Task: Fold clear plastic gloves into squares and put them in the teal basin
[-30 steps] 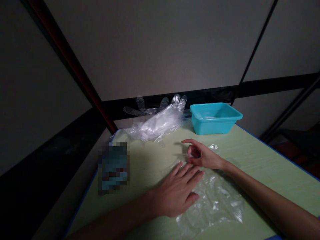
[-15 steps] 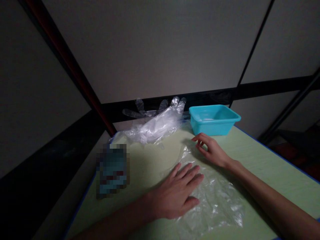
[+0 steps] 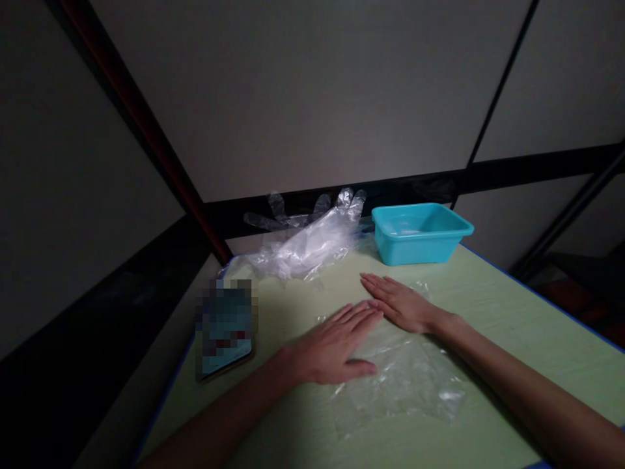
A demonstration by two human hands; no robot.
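Note:
A clear, thin plastic glove or sheet [image 3: 400,378] lies spread and wrinkled on the pale green table [image 3: 283,326]. My left hand [image 3: 339,345] rests palm down on its left part, fingers stretched out, thumb apart. Just to the right and farther back, my right hand [image 3: 398,303] lies flat over its far edge, fingers extended. The fingertips of my left hand meet the thumb side of my right hand. Neither hand grips anything. Part of the plastic is hidden beneath both hands.
Clear plastic gloves [image 3: 312,244] lie piled at the table's back edge, some fingers sticking up against the wall. A turquoise basin [image 3: 417,247] stands at the back right. A phone-like device [image 3: 227,358], partly pixelated, is at the left edge.
My right hand has come down from a curled, raised pose and flattened onto the plastic. My left hand has shifted slightly away from me, and the two hands now meet.

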